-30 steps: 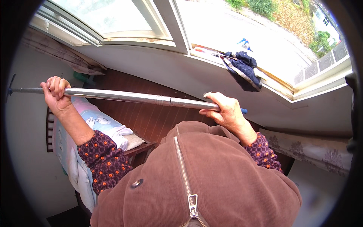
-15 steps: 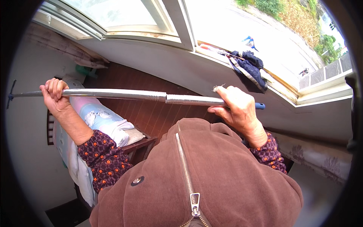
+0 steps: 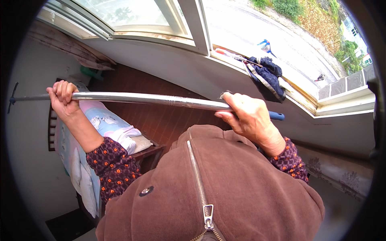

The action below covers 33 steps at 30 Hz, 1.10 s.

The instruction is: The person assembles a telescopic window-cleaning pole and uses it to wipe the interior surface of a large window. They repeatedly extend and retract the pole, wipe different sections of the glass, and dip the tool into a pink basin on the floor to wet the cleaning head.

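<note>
A long silver metal pole [image 3: 152,98] lies almost level across the view in front of my brown jacket. My left hand [image 3: 65,97] is closed around its left part, where a thinner grey rod runs on to a dark crosspiece [image 3: 13,99] at the far left end. My right hand [image 3: 252,116] grips the pole near its right end, thumb beneath it. From that fist sticks out a blue handle end [image 3: 276,116]. At the right index finger is a small frayed, pale scrap [image 3: 226,94], too small to make out.
A dark blue cloth [image 3: 267,76] hangs over the sill of the open window [image 3: 257,66] at the right. Below left stands a bed [image 3: 140,154] with pale blue and pink bedding [image 3: 108,120]. The floor is reddish-brown wood [image 3: 161,120]; a curtain [image 3: 76,50] hangs at the upper left.
The step between two tube sections, plain before, no longer shows between my hands. My right hand has moved slightly left along the pole, leaving more of the blue end bare; my left moved slightly right.
</note>
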Tool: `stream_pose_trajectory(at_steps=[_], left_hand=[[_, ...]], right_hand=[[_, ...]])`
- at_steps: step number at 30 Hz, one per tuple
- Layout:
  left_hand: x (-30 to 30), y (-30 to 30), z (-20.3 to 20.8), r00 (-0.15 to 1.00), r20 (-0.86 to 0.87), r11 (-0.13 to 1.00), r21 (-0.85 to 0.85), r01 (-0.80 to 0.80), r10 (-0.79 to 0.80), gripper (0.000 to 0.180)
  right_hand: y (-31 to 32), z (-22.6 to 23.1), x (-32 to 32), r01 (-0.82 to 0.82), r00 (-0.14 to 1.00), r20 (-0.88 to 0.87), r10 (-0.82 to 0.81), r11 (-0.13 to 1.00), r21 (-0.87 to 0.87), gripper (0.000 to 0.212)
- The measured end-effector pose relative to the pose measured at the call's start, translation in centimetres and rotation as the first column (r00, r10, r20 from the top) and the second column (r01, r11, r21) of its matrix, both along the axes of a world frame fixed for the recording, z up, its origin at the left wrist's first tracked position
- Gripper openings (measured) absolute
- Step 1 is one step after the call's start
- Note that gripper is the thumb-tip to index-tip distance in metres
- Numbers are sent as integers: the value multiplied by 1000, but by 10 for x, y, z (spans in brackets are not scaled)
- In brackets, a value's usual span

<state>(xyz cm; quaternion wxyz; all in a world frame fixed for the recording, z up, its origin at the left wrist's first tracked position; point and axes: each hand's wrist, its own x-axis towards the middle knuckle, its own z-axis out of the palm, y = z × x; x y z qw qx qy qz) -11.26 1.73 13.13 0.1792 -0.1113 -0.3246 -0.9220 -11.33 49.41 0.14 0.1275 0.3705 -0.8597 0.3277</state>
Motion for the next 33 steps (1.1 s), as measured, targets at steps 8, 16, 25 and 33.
stream_pose_trajectory(at_steps=[8,16,25,33], left_hand=[[-10,5,-11,911,-376,982,13,187,-168,39],[-43,53,-8,890,62,890,31,-455,452,53],[-73,60,10,654,-702,924,-13,383,-282,43],[-105,78,30,981,-193,988,-148,-51,21,64]], right_hand=[[5,-25,-19,-266,449,783,430,901,-342,35],[-32,-60,-8,-9,1000,-2,9,890,-455,15],[-44,-85,-60,-215,379,670,639,765,-608,21],[-66,-55,-55,-100,992,19,128,855,-508,17]])
